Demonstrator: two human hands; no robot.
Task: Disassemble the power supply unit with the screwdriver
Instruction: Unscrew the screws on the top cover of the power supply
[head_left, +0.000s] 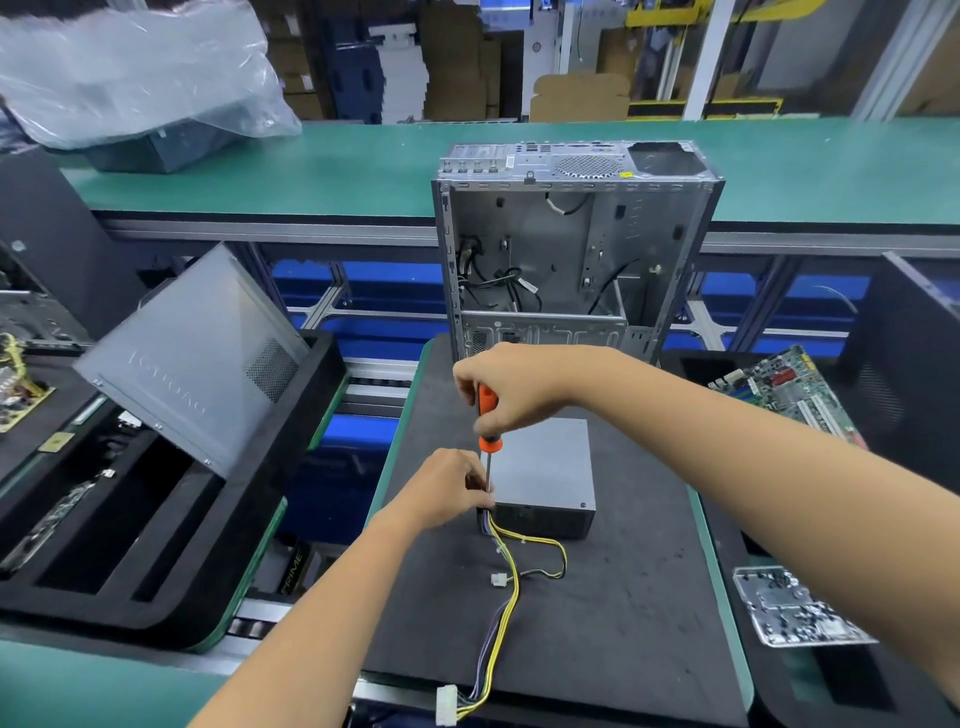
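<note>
At the far left of the frame a black tray (156, 545) is seen, with a grey side panel (192, 358) leaned tilted in it. Above it, in the upper left, a plastic bag (130, 67) is laid on the green table (337, 161). In the lower middle the left hand (447, 491) is placed at the near left corner of the power supply (545, 467), its grip curled and pinched around the metal shaft of the screwdriver (487, 415) just above that corner. The screwdriver is held upright, its orange handle wrapped by the grip of the right hand (511, 387) above. The power supply is set flat on a dark mat (623, 597) at the centre of the frame, with a bundle of yellow and black cables (506, 613) trailed from its near left corner toward the bottom edge, ending in a white plug (447, 704). Behind it, an open case (571, 249) is stood upright at the mat's far edge. At the right of the frame a green circuit board (789, 389) is propped tilted, and a metal plate (795, 608) is seen in the lower right.
</note>
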